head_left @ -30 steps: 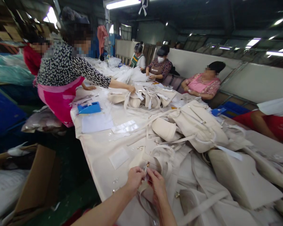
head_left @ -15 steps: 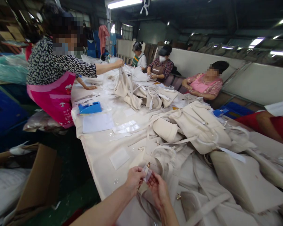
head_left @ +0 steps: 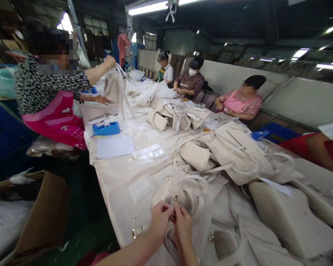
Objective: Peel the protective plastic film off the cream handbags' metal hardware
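Observation:
My left hand (head_left: pixel 160 217) and my right hand (head_left: pixel 182 221) meet at the near edge of the table, fingertips pinched together. Just above them a gold clasp (head_left: pixel 175 198) shows on a strap of a cream handbag (head_left: pixel 164 193). Between the fingertips is a small piece of clear plastic film, almost wholly covered by the fingers. The bag lies on the table beneath and beyond my hands, its straps looping to the right.
Cream bags (head_left: pixel 230 151) heap up on the right of the cloth-covered table (head_left: pixel 108 181). A blue tape dispenser (head_left: pixel 106 128) and white paper (head_left: pixel 115 145) lie at the left. Co-workers stand or sit around the table; one at the left lifts a bag (head_left: pixel 112 88). An open carton (head_left: pixel 41 218) stands on the floor.
My hands have drawn closer together, and the fingers now cover the clear film seen between them before. The co-worker at the left has pulled a bag off the pile toward the left.

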Motion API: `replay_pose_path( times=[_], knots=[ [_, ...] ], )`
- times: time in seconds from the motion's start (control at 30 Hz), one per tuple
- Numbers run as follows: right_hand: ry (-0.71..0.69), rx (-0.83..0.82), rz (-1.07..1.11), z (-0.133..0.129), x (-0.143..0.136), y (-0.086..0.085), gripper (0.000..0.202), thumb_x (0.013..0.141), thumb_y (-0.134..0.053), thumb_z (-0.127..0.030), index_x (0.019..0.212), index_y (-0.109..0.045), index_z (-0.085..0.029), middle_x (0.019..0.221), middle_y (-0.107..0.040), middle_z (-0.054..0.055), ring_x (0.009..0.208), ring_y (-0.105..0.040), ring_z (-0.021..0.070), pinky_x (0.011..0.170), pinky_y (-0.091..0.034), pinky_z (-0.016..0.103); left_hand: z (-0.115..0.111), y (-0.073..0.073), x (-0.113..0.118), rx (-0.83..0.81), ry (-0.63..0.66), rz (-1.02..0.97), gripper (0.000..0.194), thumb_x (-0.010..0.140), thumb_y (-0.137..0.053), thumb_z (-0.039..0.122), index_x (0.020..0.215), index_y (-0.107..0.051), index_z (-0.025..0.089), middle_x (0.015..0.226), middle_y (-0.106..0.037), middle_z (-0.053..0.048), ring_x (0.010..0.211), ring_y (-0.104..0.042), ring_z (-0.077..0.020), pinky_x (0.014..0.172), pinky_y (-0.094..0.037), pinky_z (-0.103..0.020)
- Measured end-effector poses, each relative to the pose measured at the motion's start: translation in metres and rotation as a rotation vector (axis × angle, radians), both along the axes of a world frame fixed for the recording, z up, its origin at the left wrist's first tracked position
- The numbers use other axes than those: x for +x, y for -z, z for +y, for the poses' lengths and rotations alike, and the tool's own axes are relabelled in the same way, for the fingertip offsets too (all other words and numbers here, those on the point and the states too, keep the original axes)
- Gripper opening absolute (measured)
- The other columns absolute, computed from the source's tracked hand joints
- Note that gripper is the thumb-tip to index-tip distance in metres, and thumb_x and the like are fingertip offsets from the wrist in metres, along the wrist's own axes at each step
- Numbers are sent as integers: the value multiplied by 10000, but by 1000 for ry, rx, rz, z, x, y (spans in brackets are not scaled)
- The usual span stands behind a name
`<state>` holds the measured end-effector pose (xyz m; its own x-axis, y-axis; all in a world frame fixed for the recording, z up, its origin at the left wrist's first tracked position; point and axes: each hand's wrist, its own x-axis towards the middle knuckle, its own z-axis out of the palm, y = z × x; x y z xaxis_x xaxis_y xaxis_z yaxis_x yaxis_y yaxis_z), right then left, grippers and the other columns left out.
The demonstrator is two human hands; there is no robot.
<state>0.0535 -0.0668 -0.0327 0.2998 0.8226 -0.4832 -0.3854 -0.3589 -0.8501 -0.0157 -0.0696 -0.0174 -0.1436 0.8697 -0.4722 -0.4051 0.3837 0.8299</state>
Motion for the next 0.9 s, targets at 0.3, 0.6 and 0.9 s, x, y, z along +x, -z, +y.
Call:
replay_pose_path(
  times=[0.3,0.6,0.9],
  knots=[
    [-24,27,-141,4,5,0,424,549,-760,-578,601,-658,-169,459,-525,-32,441,-416,108,411,-346,242,8,7,-1,41,57,108,332,569,-738,423,554,-497,196,508,-464,58,510,-436,-107,500,-363,-238],
    [-118,124,-356,10,21,-17,311,578,-760,-488,754,-741,-233,832,-731,61,745,-613,247,599,-462,322,14,10,-12,39,97,238,225,593,-708,318,524,-535,192,519,-491,42,539,-440,-119,537,-349,-244],
    [-207,138,-294,18,29,-16,259,597,-764,-465,699,-740,-229,699,-710,47,670,-606,244,582,-467,337,19,14,-11,1,125,265,259,637,-692,364,537,-527,191,480,-531,34,517,-492,-124,519,-349,-246]
  ],
)
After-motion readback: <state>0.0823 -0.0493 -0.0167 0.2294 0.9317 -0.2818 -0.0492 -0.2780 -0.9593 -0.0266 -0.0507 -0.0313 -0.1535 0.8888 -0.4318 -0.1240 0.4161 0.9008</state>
